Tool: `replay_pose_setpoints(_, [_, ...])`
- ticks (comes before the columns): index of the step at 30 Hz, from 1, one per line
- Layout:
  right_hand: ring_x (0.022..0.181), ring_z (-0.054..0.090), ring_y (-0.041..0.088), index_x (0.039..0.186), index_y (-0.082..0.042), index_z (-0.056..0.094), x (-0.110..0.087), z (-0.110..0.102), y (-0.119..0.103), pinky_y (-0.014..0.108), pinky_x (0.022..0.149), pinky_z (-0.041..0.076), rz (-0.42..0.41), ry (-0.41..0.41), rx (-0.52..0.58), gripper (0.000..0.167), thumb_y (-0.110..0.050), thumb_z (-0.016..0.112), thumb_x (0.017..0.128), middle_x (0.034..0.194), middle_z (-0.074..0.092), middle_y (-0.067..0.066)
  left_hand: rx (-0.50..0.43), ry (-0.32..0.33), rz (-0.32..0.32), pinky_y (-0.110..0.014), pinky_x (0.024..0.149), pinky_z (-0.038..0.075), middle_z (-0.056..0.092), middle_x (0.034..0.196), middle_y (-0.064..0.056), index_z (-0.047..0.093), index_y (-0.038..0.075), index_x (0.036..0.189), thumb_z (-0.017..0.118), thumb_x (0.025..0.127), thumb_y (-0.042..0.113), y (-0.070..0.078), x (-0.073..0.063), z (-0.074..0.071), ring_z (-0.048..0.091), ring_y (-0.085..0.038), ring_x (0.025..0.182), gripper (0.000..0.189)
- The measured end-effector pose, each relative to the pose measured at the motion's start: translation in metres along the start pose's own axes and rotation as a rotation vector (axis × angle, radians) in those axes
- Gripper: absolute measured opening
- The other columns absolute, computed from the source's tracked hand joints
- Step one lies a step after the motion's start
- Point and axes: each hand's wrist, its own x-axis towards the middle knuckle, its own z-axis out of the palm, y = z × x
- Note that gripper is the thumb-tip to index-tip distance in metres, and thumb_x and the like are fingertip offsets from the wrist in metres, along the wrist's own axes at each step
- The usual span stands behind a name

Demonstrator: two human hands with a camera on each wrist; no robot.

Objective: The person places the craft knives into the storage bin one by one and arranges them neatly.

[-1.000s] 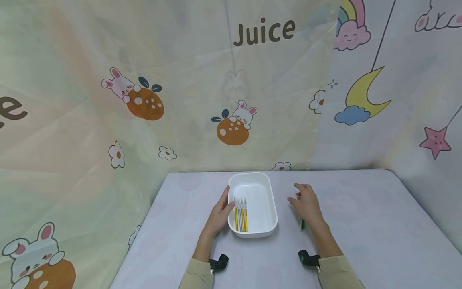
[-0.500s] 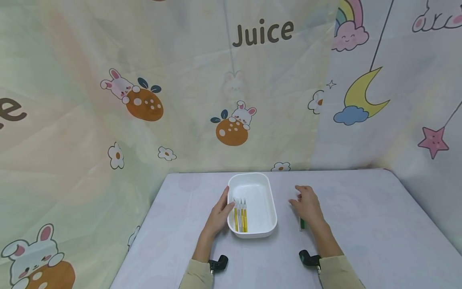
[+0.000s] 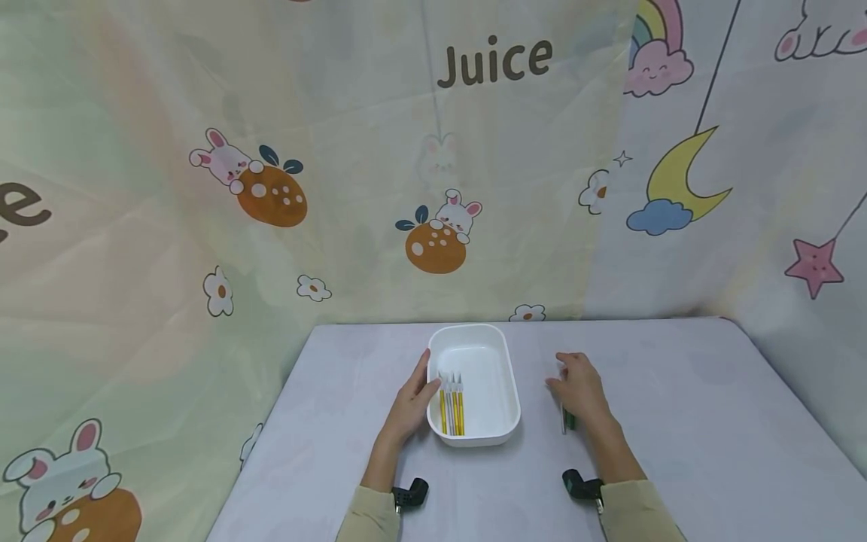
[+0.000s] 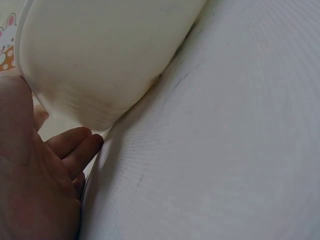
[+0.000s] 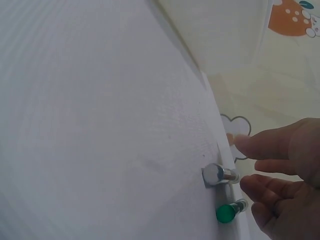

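A white rectangular tray (image 3: 489,395) stands on the table. My left hand (image 3: 409,405) holds its left side, thumb over the rim and fingers along the outer wall; the left wrist view shows fingertips by the tray's lower corner (image 4: 95,112). Inside, at the left, several slim yellow and silver sticks with pointed pale tips (image 3: 452,410) lie side by side. Right of the tray, my right hand (image 3: 581,388) hovers with loosely bent fingers and a gap between thumb and fingers. Beneath it lie a silver stick (image 5: 214,174) and a green-ended stick (image 5: 226,213), partly hidden in the head view.
A white cloth covers the table (image 3: 704,421). Behind it hangs a printed curtain (image 3: 352,248) with rabbits and flowers. Black wrist cameras (image 3: 411,493) sit on both wrists near the sleeves.
My right hand has shifted slightly toward me and to the right, above the two sticks. The left hand and the tray stay where they were.
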Motion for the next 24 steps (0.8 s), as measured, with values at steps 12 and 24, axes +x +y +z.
replay_pose_setpoints(12, [0.116, 0.063, 0.048, 0.138, 0.008, 0.06, 0.001, 0.008, 0.005, 0.064, 0.095, 0.054, -0.049, -0.004, -0.061, 0.052, -0.005, 0.076, 0.09, 0.134, 0.058, 0.035, 0.011, 0.005, -0.017, -0.046, 0.13, 0.024, 0.026, 0.169, 0.019, 0.026, 0.04, 0.164, 0.054, 0.107, 0.037, 0.001, 0.0, 0.0, 0.027, -0.011, 0.158, 0.063])
replay_pose_setpoints(24, [0.121, 0.059, 0.054, 0.131, 0.009, 0.066, 0.0, 0.011, 0.002, 0.07, 0.097, 0.05, -0.094, -0.002, -0.163, 0.044, -0.008, 0.075, 0.091, 0.131, 0.059, 0.037, 0.013, -0.001, 0.011, -0.046, 0.13, 0.023, 0.025, 0.169, 0.019, 0.025, 0.039, 0.165, 0.053, 0.108, 0.035, 0.0, 0.0, -0.001, 0.025, -0.012, 0.159, 0.063])
